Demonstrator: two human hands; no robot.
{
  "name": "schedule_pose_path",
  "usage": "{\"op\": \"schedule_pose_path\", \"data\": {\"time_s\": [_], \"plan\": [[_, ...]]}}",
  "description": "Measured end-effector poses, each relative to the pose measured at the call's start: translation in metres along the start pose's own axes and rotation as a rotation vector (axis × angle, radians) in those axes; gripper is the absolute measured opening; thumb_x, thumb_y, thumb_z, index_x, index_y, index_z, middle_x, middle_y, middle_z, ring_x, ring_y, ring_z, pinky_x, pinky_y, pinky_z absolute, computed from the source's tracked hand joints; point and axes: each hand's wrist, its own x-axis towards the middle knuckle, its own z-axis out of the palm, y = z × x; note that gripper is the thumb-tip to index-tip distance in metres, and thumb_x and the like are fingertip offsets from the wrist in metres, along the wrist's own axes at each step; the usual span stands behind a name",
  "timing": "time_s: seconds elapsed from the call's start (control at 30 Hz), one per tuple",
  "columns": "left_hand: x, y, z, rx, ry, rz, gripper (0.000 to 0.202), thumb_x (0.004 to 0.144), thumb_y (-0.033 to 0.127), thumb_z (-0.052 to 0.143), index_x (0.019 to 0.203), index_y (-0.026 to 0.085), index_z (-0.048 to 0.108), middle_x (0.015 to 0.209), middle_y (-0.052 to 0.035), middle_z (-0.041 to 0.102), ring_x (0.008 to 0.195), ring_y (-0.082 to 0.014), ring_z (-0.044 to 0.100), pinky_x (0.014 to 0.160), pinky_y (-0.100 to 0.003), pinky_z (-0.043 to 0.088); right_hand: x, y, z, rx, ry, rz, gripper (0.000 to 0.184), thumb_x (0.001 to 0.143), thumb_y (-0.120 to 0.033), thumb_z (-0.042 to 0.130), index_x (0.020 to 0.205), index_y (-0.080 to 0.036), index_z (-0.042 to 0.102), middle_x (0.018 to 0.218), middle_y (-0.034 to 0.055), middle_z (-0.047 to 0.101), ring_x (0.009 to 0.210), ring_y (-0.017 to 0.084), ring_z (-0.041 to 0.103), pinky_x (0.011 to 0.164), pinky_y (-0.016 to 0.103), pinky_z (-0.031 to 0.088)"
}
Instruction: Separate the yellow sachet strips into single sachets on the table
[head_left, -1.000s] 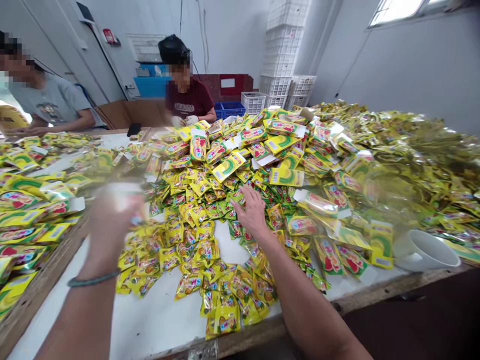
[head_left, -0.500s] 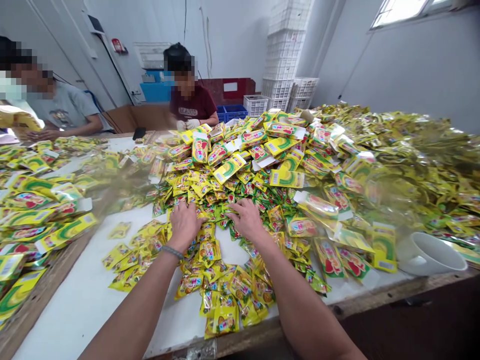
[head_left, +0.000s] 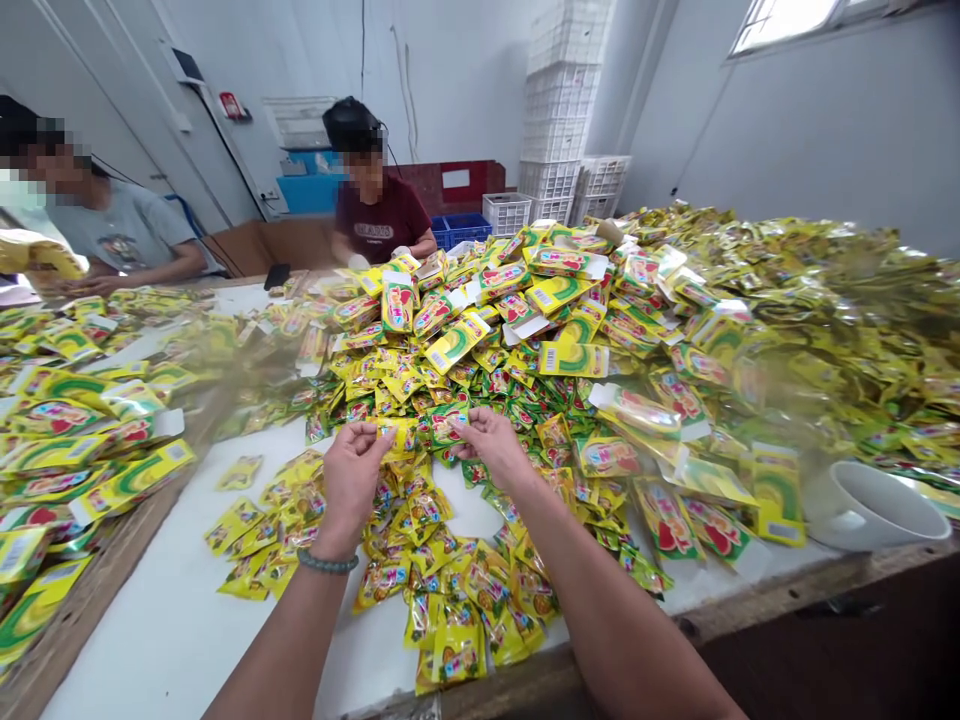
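Observation:
Between the thumb and fingers of my left hand (head_left: 351, 478) is a small yellow candy sachet (head_left: 403, 434). My right hand (head_left: 493, 450) pinches a green sachet (head_left: 442, 424) with a red print, close beside the yellow one. Behind both hands rises a heap of loose green sachets (head_left: 517, 385) with yellow ones among them. Flat yellow sachets (head_left: 459, 655) lie in a loose pile on the white tabletop (head_left: 187, 580), nearer to me and below my wrists.
Open yellow cartons (head_left: 574, 358) top the heap, and more cartons (head_left: 52, 450) lie left past a wooden strip (head_left: 112, 545). A white mug (head_left: 874, 510) stands at the right edge. Two people (head_left: 382, 215) sit opposite. White crates (head_left: 559, 130) are stacked behind.
Both hands have lifted slightly from the heap, fingers now pinching sachets: a yellow one in the left, a green one in the right. The left wrist has turned.

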Motion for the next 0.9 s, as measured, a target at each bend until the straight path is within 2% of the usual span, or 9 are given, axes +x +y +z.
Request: {"op": "schedule_pose_path", "data": {"time_s": [0.13, 0.23, 0.37, 0.47, 0.6, 0.67, 0.77, 0.83, 0.9], "plan": [[-0.001, -0.007, 0.002, -0.085, 0.088, 0.018, 0.031, 0.066, 0.039, 0.076, 0.079, 0.018, 0.057, 0.087, -0.0007, 0.063, 0.081, -0.0134, 0.060, 0.079, -0.026, 0.047, -0.010, 0.002, 0.012, 0.133, -0.095, -0.049, 0.039, 0.062, -0.048, 0.075, 0.071, -0.019, 0.051, 0.061, -0.0053, 0.052, 0.053, 0.008, 0.048, 0.050, 0.020, 0.035], [-0.005, -0.003, 0.005, -0.131, 0.130, 0.035, 0.029, 0.067, 0.037, 0.076, 0.079, 0.019, 0.057, 0.079, 0.0017, 0.060, 0.073, -0.0119, 0.057, 0.073, -0.024, 0.047, -0.015, 0.005, 0.020, 0.136, -0.107, -0.080, 0.037, 0.065, -0.047, 0.074, 0.068, -0.018, 0.051, 0.058, -0.0069, 0.048, 0.054, 0.007, 0.040, 0.053, 0.021, 0.032], [-0.017, 0.004, 0.016, -0.317, 0.043, -0.069, 0.033, 0.064, 0.034, 0.078, 0.080, 0.019, 0.053, 0.072, 0.0048, 0.056, 0.068, -0.0099, 0.055, 0.070, -0.022, 0.046, -0.015, 0.013, 0.026, 0.244, -0.124, -0.027, 0.039, 0.066, -0.047, 0.075, 0.072, -0.019, 0.050, 0.064, -0.0051, 0.053, 0.059, 0.010, 0.048, 0.061, 0.023, 0.040], [-0.024, 0.006, 0.022, -0.391, -0.032, -0.127, 0.038, 0.062, 0.032, 0.080, 0.082, 0.020, 0.051, 0.072, 0.0066, 0.055, 0.068, -0.0086, 0.056, 0.073, -0.021, 0.047, -0.014, 0.016, 0.026, 0.231, -0.119, -0.031, 0.038, 0.067, -0.048, 0.074, 0.077, -0.018, 0.053, 0.069, -0.0020, 0.058, 0.063, 0.012, 0.054, 0.067, 0.027, 0.046], [-0.024, 0.009, 0.024, -0.431, -0.084, -0.173, 0.046, 0.055, 0.026, 0.085, 0.082, 0.020, 0.048, 0.068, 0.0091, 0.054, 0.067, -0.0070, 0.056, 0.074, -0.020, 0.047, -0.014, 0.012, 0.024, 0.151, -0.102, -0.068, 0.037, 0.070, -0.047, 0.073, 0.088, -0.019, 0.055, 0.071, -0.0026, 0.058, 0.065, 0.013, 0.055, 0.063, 0.026, 0.046], [-0.019, 0.014, 0.024, -0.406, -0.130, -0.189, 0.047, 0.052, 0.026, 0.086, 0.080, 0.019, 0.048, 0.064, 0.0099, 0.053, 0.062, -0.0059, 0.054, 0.068, -0.018, 0.046, -0.015, 0.005, 0.020, 0.137, -0.111, -0.037, 0.039, 0.068, -0.046, 0.073, 0.091, -0.020, 0.055, 0.071, -0.0027, 0.058, 0.064, 0.014, 0.055, 0.059, 0.025, 0.045], [-0.003, 0.028, 0.026, -0.278, -0.291, -0.228, 0.049, 0.051, 0.029, 0.087, 0.081, 0.018, 0.051, 0.064, 0.0070, 0.057, 0.060, -0.0077, 0.055, 0.061, -0.019, 0.044, -0.014, -0.005, 0.012, 0.096, -0.104, -0.058, 0.033, 0.070, -0.047, 0.070, 0.078, -0.018, 0.056, 0.069, -0.0013, 0.057, 0.062, 0.013, 0.051, 0.056, 0.024, 0.040], [0.015, 0.041, 0.032, -0.180, -0.366, -0.194, 0.051, 0.052, 0.034, 0.086, 0.088, 0.017, 0.053, 0.072, 0.0011, 0.065, 0.067, -0.0128, 0.060, 0.064, -0.023, 0.047, -0.013, -0.011, 0.006, -0.005, -0.006, -0.150, 0.032, 0.072, -0.047, 0.066, 0.071, -0.018, 0.053, 0.065, -0.0021, 0.053, 0.060, 0.012, 0.047, 0.055, 0.024, 0.036], [0.038, 0.056, 0.045, -0.071, -0.353, -0.038, 0.049, 0.055, 0.037, 0.081, 0.091, 0.017, 0.054, 0.082, -0.0040, 0.067, 0.076, -0.0178, 0.064, 0.071, -0.030, 0.050, -0.012, -0.014, 0.001, -0.177, 0.151, -0.255, 0.034, 0.075, -0.048, 0.063, 0.067, -0.019, 0.048, 0.061, -0.0036, 0.048, 0.058, 0.012, 0.041, 0.055, 0.025, 0.031]]}}
